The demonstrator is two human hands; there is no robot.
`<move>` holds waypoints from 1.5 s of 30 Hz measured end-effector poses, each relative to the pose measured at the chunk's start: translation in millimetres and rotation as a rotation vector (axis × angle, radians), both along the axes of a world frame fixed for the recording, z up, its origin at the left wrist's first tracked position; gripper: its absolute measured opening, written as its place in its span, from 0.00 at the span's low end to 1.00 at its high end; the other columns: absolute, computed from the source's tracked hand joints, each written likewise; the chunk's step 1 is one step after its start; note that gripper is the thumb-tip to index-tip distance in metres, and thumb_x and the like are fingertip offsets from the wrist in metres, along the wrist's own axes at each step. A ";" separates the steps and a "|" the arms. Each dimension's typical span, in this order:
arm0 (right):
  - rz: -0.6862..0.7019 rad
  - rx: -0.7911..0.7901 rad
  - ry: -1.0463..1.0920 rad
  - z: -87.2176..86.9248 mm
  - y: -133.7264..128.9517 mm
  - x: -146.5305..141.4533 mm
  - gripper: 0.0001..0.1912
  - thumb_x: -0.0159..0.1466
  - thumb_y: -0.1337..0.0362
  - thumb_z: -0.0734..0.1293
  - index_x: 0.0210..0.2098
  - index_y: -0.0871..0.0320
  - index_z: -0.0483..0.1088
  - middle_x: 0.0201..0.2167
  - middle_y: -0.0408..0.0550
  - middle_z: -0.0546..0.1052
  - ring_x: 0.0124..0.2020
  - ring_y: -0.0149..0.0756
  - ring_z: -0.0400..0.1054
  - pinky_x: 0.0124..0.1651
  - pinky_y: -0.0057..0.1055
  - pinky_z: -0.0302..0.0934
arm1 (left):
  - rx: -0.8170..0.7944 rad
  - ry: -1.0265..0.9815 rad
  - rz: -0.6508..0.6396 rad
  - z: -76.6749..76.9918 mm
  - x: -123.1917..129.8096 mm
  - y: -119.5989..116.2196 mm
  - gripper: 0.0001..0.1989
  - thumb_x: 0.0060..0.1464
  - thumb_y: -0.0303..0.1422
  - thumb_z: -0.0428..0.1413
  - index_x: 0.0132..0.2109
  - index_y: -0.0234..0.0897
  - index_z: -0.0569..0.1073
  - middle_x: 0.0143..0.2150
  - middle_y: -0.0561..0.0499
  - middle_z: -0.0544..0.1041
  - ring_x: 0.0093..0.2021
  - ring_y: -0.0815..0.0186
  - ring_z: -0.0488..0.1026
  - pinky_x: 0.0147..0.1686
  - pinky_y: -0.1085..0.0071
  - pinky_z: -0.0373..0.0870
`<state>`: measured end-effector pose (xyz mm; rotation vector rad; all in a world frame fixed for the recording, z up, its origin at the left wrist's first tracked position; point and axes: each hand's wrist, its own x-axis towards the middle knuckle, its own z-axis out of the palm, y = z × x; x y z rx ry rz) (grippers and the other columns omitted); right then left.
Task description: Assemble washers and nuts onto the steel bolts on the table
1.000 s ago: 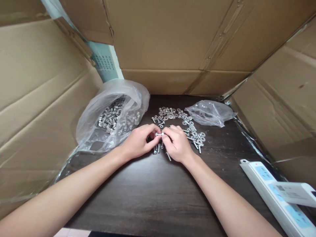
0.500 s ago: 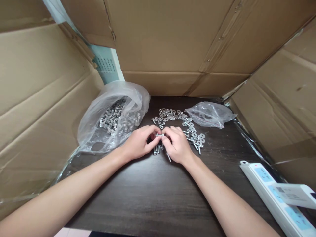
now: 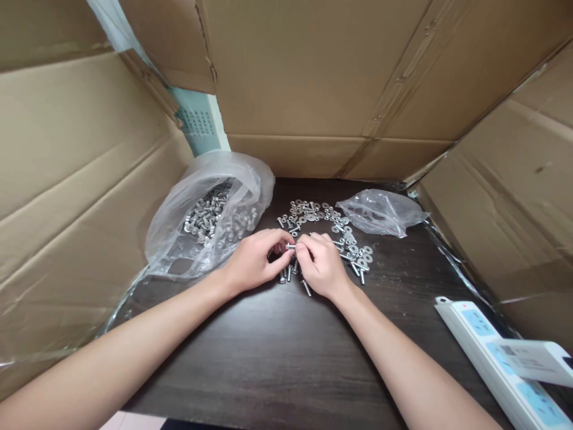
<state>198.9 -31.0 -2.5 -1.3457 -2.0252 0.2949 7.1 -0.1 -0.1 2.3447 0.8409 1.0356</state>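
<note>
Between the fingertips of both hands lies a small silver bolt (image 3: 290, 246), level and pointing sideways. My left hand (image 3: 256, 258) pinches its left end with thumb and forefinger. At the bolt's other end, my right hand (image 3: 320, 263) is closed, thumb against forefinger, covering that tip. Whether a nut or washer sits under the right fingers cannot be seen. Several loose bolts (image 3: 306, 288) lie just below the hands on the dark table (image 3: 250, 358). Beyond them spreads a pile of bolts, nuts and flat washers (image 3: 352, 249), partly hidden by my right hand.
An open clear plastic bag (image 3: 168, 224) of bolts stands at the left. A flatter clear bag (image 3: 380, 212) lies at the back right. A white power strip (image 3: 474, 352) with a plug-in device crosses the right front. Cardboard walls (image 3: 313, 77) enclose the table on three sides.
The right fingers have slid over more of the bolt's right end, so less of it shows. The view has tipped slightly; both hands remain in the same place over the table.
</note>
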 end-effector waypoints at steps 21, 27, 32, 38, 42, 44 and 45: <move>0.045 -0.048 0.112 3.6 -2.6 2.4 0.06 0.68 0.64 0.59 0.35 0.57 0.66 0.26 0.41 0.69 0.31 0.36 0.63 0.42 0.36 0.51 | -0.023 -0.015 0.032 -1.0 0.2 0.6 0.05 0.61 0.30 0.58 0.45 0.37 0.74 0.34 0.54 0.76 0.34 0.70 0.74 0.37 0.73 0.70; 0.028 -0.048 0.068 2.9 -1.7 2.0 0.12 0.71 0.62 0.57 0.32 0.57 0.65 0.27 0.44 0.72 0.32 0.37 0.64 0.43 0.37 0.50 | -0.006 -0.031 0.026 -1.8 0.0 0.2 0.06 0.62 0.30 0.59 0.47 0.37 0.75 0.35 0.54 0.77 0.34 0.70 0.74 0.38 0.72 0.71; -0.007 -0.046 0.022 4.9 -1.5 1.7 0.18 0.74 0.59 0.54 0.29 0.56 0.62 0.26 0.45 0.71 0.31 0.38 0.63 0.42 0.37 0.50 | -0.003 -0.037 0.026 -2.2 0.2 0.8 0.07 0.63 0.31 0.59 0.47 0.36 0.75 0.35 0.53 0.77 0.34 0.70 0.74 0.38 0.73 0.71; -0.008 -0.083 0.081 8.5 -3.5 2.4 0.11 0.71 0.62 0.56 0.37 0.55 0.68 0.33 0.47 0.77 0.37 0.41 0.69 0.45 0.39 0.53 | -0.026 -0.022 0.019 -2.1 -0.3 1.6 0.06 0.63 0.31 0.59 0.47 0.37 0.75 0.37 0.53 0.78 0.35 0.70 0.75 0.39 0.72 0.71; 0.003 -0.077 0.089 8.5 -4.5 2.6 0.09 0.68 0.63 0.57 0.38 0.56 0.68 0.28 0.44 0.72 0.33 0.39 0.67 0.43 0.38 0.53 | -0.027 -0.024 0.020 -1.0 0.3 1.0 0.06 0.63 0.31 0.58 0.47 0.36 0.75 0.38 0.53 0.79 0.35 0.70 0.75 0.39 0.72 0.71; 0.010 -0.070 0.098 8.2 -4.6 2.5 0.09 0.67 0.63 0.58 0.38 0.56 0.68 0.27 0.44 0.72 0.33 0.39 0.66 0.43 0.38 0.53 | -0.035 -0.026 0.025 -0.8 0.4 0.3 0.06 0.63 0.31 0.58 0.47 0.36 0.75 0.38 0.52 0.79 0.36 0.70 0.75 0.39 0.72 0.72; 0.012 -0.069 0.102 8.0 -4.6 2.4 0.08 0.67 0.63 0.58 0.38 0.56 0.68 0.27 0.43 0.72 0.32 0.38 0.66 0.43 0.38 0.53 | -0.041 -0.028 0.028 -0.8 0.4 0.1 0.06 0.63 0.31 0.58 0.47 0.36 0.75 0.38 0.52 0.79 0.36 0.70 0.75 0.39 0.72 0.72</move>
